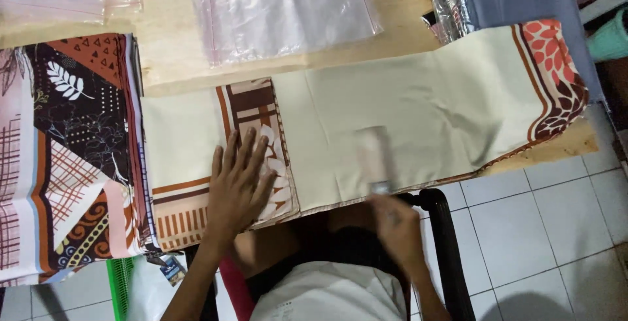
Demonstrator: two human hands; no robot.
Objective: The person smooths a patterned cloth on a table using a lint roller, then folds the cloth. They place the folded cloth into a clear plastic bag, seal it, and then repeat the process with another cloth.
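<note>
Head view shows the cream scarf (405,111) lying long left to right on the table (170,53), left hand (239,180) flat, fingers spread on its left folded end, blurred right hand (396,226) at the near edge, grip unclear.

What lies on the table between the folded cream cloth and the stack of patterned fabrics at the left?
Nothing: in the head view the cream cloth butts directly against the patterned stack.

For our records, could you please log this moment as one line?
left hand: flat on cream cloth | right hand: blurred, at cloth edge | plastic bag: on table
</note>
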